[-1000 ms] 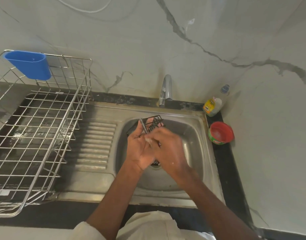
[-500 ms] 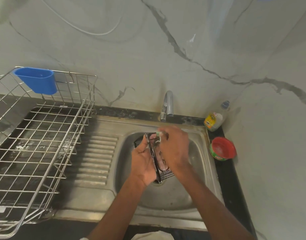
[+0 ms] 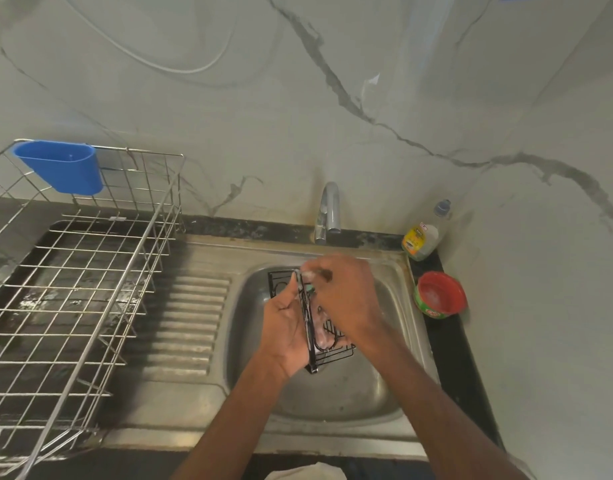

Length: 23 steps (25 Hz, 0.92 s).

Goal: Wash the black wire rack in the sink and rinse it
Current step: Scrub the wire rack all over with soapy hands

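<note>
- Little changed since half a second ago: black wire rack [image 3: 327,336] still gripped on edge by left hand [image 3: 287,330] over the sink [image 3: 350,393].
- Right hand [image 3: 346,299] still closed on the rack's far end, rubbing suds.
- Tap [image 3: 327,213] behind the grip; steel draining basket [image 3: 73,289] leftward on dark counter, marble wall behind.

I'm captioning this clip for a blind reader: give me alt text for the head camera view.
Over a steel sink, a left hand holds a black wire rack on edge while the right hand scrubs its soapy wires below the tap. An empty silver dish rack with a blue cup sits to the left; a soap bottle and red tub sit to the right.
</note>
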Tool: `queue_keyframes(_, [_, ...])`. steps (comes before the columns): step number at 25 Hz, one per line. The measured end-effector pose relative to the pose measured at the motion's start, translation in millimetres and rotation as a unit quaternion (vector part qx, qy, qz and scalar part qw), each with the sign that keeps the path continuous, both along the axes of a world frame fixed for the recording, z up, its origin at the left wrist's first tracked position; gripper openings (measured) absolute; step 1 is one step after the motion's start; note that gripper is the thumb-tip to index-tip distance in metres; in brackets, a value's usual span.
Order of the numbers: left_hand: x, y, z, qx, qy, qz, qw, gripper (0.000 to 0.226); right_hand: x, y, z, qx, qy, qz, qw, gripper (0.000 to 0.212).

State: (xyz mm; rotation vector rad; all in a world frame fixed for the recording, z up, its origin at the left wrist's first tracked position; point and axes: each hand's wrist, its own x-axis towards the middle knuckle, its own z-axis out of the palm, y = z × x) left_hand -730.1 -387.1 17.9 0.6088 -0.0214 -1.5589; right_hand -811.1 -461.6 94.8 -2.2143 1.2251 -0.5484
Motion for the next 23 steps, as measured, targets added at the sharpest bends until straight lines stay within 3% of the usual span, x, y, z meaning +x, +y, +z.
queue_keyframes(4, [-1, -3, -5, -0.017, -0.008, -0.003, 1.000, 0.044, -1, -11, 1, -0.008, -0.012, -0.050, 0.999, 0.026])
queue_keyframes(7, [-3, 1, 6, -0.018, -0.003, 0.004, 1.000, 0.053, 8, -2, 3, -0.019, -0.021, 0.019, 0.999, 0.025])
queue_keyframes(9, [-3, 2, 5, -0.011, -0.012, 0.009, 1.000, 0.054, 4, 6, 4, -0.027, -0.031, 0.003, 0.999, 0.025])
queue_keyframes(13, [0, 1, -1, 0.003, -0.020, 0.055, 0.998, 0.037, -12, 30, -15, -0.072, -0.074, 0.035, 0.994, 0.025])
queue_keyframes(15, [-1, -2, -4, -0.012, -0.037, 0.043, 0.998, 0.039, -5, 30, -17, -0.065, -0.094, 0.008, 0.993, 0.023])
queue_keyframes(17, [-4, 1, -2, -0.015, -0.053, 0.013, 0.998, 0.050, -1, 25, -15, -0.067, -0.093, -0.006, 0.993, 0.021])
queue_keyframes(20, [-4, 5, 0, -0.003, -0.035, 0.020, 0.999, 0.044, -10, 17, -13, -0.089, -0.065, 0.037, 0.993, 0.023])
queue_keyframes(23, [-8, 3, 7, 0.016, -0.047, 0.001, 0.999, 0.049, -17, 0, -9, -0.057, -0.017, -0.009, 0.998, 0.023])
